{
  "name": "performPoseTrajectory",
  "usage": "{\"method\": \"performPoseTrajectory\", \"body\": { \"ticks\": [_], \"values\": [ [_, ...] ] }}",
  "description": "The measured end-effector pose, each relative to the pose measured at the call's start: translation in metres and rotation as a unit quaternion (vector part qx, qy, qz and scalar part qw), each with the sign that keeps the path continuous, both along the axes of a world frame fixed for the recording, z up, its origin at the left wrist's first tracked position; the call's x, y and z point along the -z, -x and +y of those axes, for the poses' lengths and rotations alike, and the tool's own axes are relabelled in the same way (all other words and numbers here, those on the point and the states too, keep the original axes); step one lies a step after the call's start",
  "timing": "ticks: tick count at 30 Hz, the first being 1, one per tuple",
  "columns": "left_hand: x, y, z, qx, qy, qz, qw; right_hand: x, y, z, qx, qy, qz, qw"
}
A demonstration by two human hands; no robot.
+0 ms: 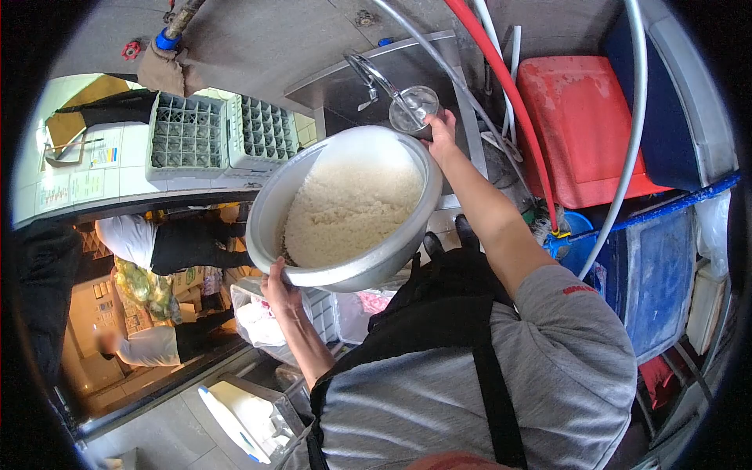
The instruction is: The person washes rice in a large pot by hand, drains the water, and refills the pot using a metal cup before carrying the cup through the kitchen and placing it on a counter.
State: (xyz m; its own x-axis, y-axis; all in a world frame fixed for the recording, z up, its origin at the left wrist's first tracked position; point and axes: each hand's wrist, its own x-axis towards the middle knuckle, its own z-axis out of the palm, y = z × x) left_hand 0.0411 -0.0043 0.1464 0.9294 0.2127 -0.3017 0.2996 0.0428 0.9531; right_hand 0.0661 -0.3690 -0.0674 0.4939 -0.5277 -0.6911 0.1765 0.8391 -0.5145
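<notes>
Probably a water-drawing step: right hand (441, 135) grips a clear cup (413, 110) at the tap (381, 78), left hand (279, 287) pinches the rice tub (368, 274) rim. Next calls for steadiness.

Basin (374, 271) and clear container (413, 110) at a sink (471, 129), as I viewed them remotely through the head camera.
The left hand (280, 290) gripped the rim of the wide pale basin, which held a heap of white, rice-like grain (352, 211); the right hand (442, 135) held the clear container beneath the tap (374, 74), just beyond the basin. I saw grey compartment racks (188, 171) to the left and a red tub (576, 117) to the right; two other people (129, 241) in pale tops appeared at far left.
</notes>
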Motion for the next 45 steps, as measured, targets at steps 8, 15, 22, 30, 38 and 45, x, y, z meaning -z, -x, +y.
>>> {"method": "performPoseTrajectory", "body": {
  "ticks": [8, 15, 22, 30, 38, 45],
  "values": [
    [-0.003, 0.0, -0.005, -0.009, 0.005, 0.008, 1.0, 0.0, 0.001, -0.002, -0.001, -0.023, -0.01, 1.0],
    [0.001, -0.004, 0.002, 0.006, -0.005, 0.005, 1.0, 0.018, -0.007, -0.004, 0.012, -0.051, 0.001, 0.999],
    [-0.003, -0.003, -0.008, 0.012, -0.015, -0.013, 1.0, 0.011, -0.006, -0.005, 0.012, -0.054, 0.01, 0.998],
    [-0.007, -0.005, -0.012, 0.013, -0.032, -0.012, 0.999, 0.004, -0.004, -0.007, 0.018, -0.064, 0.006, 0.998],
    [-0.008, -0.006, -0.013, 0.017, -0.026, -0.004, 1.0, 0.014, -0.008, -0.006, 0.016, -0.058, 0.004, 0.998],
    [-0.002, 0.0, -0.003, 0.005, 0.0, -0.01, 1.0, 0.018, -0.007, -0.006, 0.023, -0.068, 0.005, 0.997]
  ]
}}
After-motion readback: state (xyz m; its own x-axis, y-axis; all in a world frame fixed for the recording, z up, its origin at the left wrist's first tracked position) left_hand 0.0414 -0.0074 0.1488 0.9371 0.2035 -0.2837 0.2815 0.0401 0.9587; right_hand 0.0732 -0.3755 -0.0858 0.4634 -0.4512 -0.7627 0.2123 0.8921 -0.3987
